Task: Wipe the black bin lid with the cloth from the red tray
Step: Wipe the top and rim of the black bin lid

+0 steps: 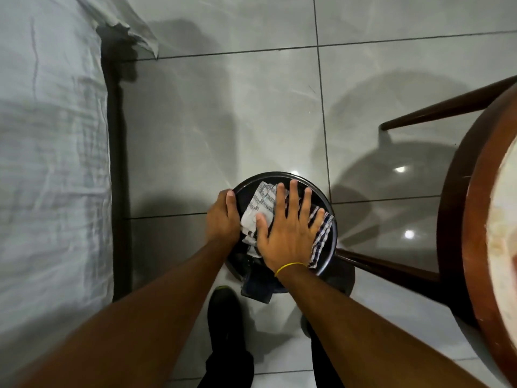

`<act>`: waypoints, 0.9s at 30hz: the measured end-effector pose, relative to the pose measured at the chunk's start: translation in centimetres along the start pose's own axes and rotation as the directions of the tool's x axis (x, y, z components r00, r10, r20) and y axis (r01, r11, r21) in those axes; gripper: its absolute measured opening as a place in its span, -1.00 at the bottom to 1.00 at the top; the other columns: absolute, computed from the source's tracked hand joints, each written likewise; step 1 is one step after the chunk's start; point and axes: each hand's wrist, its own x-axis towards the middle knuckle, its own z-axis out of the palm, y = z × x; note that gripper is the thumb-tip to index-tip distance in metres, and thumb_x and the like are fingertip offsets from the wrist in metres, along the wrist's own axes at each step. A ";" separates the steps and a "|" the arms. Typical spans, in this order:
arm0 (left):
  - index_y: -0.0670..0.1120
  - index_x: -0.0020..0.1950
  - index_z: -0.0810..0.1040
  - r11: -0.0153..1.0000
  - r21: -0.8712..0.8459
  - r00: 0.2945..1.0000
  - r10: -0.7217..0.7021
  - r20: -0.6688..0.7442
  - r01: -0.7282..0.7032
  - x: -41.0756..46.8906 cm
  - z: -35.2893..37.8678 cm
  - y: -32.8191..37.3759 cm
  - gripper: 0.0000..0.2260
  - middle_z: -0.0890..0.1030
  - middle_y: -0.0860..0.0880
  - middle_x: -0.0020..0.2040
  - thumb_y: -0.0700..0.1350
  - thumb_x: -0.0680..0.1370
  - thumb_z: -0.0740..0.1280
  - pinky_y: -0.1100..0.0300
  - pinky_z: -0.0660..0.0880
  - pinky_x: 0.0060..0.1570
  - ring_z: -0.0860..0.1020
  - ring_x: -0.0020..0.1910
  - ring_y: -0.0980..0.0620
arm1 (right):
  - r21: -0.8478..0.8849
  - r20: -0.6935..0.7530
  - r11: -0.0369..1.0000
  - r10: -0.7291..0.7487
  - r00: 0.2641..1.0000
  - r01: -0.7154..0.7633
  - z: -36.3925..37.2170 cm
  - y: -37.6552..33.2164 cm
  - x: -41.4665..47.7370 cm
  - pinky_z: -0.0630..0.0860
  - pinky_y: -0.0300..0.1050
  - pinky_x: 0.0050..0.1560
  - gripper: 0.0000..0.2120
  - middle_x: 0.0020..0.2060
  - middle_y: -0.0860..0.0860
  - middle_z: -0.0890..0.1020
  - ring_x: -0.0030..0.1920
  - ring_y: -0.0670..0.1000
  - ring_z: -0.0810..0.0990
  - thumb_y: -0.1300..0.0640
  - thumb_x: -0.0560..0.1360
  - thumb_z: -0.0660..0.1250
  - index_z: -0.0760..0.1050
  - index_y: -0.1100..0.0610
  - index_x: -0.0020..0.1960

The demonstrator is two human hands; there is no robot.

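my right hand (288, 233) lies flat and open, fingers spread, pressing the cloth (263, 203) onto the black bin lid (326, 256). my left hand (222, 217) curls closed over the lid's left rim, steadying it. bin stands on the tiled floor (223, 107) between bed (50, 135) and table (475, 219). best to keep the palm flat, sweep in circles out to the rim, hold the brace firm. lid looks round, glossy; cloth white with dark stripes, bunched.
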 end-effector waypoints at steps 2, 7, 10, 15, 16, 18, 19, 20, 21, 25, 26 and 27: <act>0.02 -0.01 0.47 0.998 0.017 0.998 0.059 -0.002 -0.059 0.4 0.2 -0.7 -0.63 0.58 0.02 -0.23 0.16 0.73 -0.02 0.15 0.35 -0.27 0.57 -0.23 0.09 | -0.030 -0.035 0.999 -0.041 0.999 0.040 0.9 0.1 0.1 0.00 0.54 0.67 -0.22 0.80 0.07 -0.01 0.79 0.27 -0.03 -0.30 0.70 0.08 -0.03 0.02 0.79; -0.03 -0.08 0.42 0.983 0.077 0.986 0.165 0.037 -0.167 1.4 0.2 -1.7 -0.64 0.55 -0.04 -0.19 0.12 0.74 -0.02 0.07 0.37 -0.22 0.51 -0.22 -0.05 | -0.115 0.054 0.892 -0.435 0.899 0.438 1.4 1.1 0.5 -0.08 0.53 0.68 -0.24 0.81 0.05 -0.06 0.79 0.24 -0.12 -0.27 0.71 0.04 -0.07 0.01 0.80; -0.01 -0.05 0.43 0.982 0.111 0.986 0.146 0.082 -0.154 1.7 0.1 -1.7 -0.61 0.57 -0.01 -0.17 0.17 0.74 -0.03 0.03 0.48 -0.19 0.55 -0.19 -0.04 | -0.148 0.138 0.730 -0.653 0.745 0.667 1.1 2.1 1.2 -0.09 0.54 0.67 -0.16 0.80 0.09 -0.05 0.79 0.24 -0.13 -0.34 0.69 0.05 -0.04 0.13 0.79; -0.07 0.00 0.43 0.976 0.108 0.978 0.180 0.106 -0.192 2.1 -0.1 -2.0 -0.61 0.57 0.06 -0.24 0.15 0.75 -0.03 0.06 0.50 -0.23 0.57 -0.24 0.01 | -0.188 0.215 0.541 -0.792 0.572 0.820 0.0 3.0 3.3 -0.14 0.49 0.70 -0.05 0.79 0.20 -0.06 0.79 0.26 -0.11 -0.40 0.68 0.06 -0.06 0.25 0.77; -0.07 0.00 0.43 0.977 0.107 0.979 0.173 0.108 -0.184 2.1 -0.1 -2.0 -0.62 0.57 0.07 -0.24 0.14 0.76 -0.02 0.07 0.49 -0.24 0.57 -0.24 0.02 | -0.187 0.222 0.529 -0.798 0.560 0.828 -0.2 3.0 3.6 -0.13 0.49 0.70 -0.06 0.79 0.19 -0.06 0.79 0.25 -0.11 -0.41 0.68 0.06 -0.06 0.24 0.77; -0.07 0.00 0.43 0.979 0.106 0.981 0.161 0.109 -0.173 2.2 -0.1 -2.2 -0.65 0.57 0.07 -0.25 0.12 0.77 0.02 0.06 0.48 -0.25 0.57 -0.25 0.01 | -0.175 0.215 0.543 -0.793 0.570 0.821 -0.3 3.0 3.9 -0.12 0.47 0.71 -0.08 0.80 0.13 -0.05 0.80 0.22 -0.10 -0.41 0.68 0.07 -0.05 0.17 0.78; -0.07 -0.01 0.43 0.979 0.093 0.980 0.170 0.104 -0.180 2.2 -0.2 -2.4 -0.66 0.58 0.03 -0.25 0.11 0.77 0.05 0.02 0.51 -0.24 0.58 -0.26 -0.04 | -0.171 0.194 0.576 -0.776 0.601 0.799 -0.3 2.9 3.9 -0.10 0.48 0.70 -0.10 0.80 0.11 -0.04 0.80 0.21 -0.09 -0.41 0.68 0.07 -0.04 0.13 0.79; -0.09 -0.03 0.43 0.977 0.074 0.977 0.191 0.092 -0.198 2.2 -0.3 -2.4 -0.66 0.59 -0.03 -0.25 0.10 0.76 0.07 -0.01 0.52 -0.26 0.58 -0.27 -0.09 | -0.170 0.164 0.631 -0.739 0.653 0.757 -0.2 2.7 3.9 -0.07 0.49 0.69 -0.12 0.81 0.09 -0.03 0.80 0.21 -0.09 -0.41 0.68 0.08 -0.03 0.10 0.79; -0.12 -0.05 0.43 0.975 0.059 0.975 0.212 0.072 -0.216 2.1 -0.3 -2.5 -0.64 0.59 -0.08 -0.26 0.10 0.75 0.06 -0.05 0.51 -0.28 0.57 -0.29 -0.14 | -0.166 0.127 0.707 -0.676 0.726 0.687 -0.2 2.4 4.0 -0.04 0.50 0.68 -0.13 0.81 0.07 -0.02 0.80 0.21 -0.08 -0.41 0.68 0.09 -0.02 0.07 0.79; -0.11 -0.14 0.41 0.978 0.098 0.982 0.187 -0.001 -0.186 1.7 -0.4 -2.2 -0.57 0.49 -0.06 -0.33 0.13 0.74 -0.02 -0.03 0.40 -0.32 0.48 -0.34 -0.08 | -0.119 0.008 0.965 -0.235 0.972 0.235 -0.7 0.7 5.0 0.03 0.49 0.67 -0.18 0.79 0.07 0.07 0.77 0.26 0.08 -0.40 0.67 0.01 0.08 0.06 0.77; -0.11 -0.14 0.41 0.978 0.106 0.984 0.179 -0.008 -0.177 1.6 -0.3 -2.2 -0.57 0.48 -0.04 -0.33 0.12 0.75 -0.02 0.01 0.36 -0.32 0.47 -0.34 -0.06 | -0.100 -0.011 0.987 -0.130 0.991 0.128 -0.9 0.6 5.3 0.09 0.49 0.65 -0.20 0.78 0.08 0.13 0.75 0.28 0.14 -0.39 0.68 0.00 0.13 0.07 0.76; -0.12 -0.13 0.42 0.979 0.112 0.985 0.171 -0.012 -0.169 1.6 -0.4 -2.2 -0.57 0.47 -0.04 -0.33 0.11 0.75 -0.01 0.03 0.33 -0.31 0.46 -0.34 -0.06 | -0.075 -0.027 0.997 -0.025 0.999 0.023 -1.1 0.8 5.6 0.15 0.49 0.64 -0.21 0.77 0.09 0.19 0.73 0.29 0.20 -0.38 0.68 0.00 0.18 0.08 0.74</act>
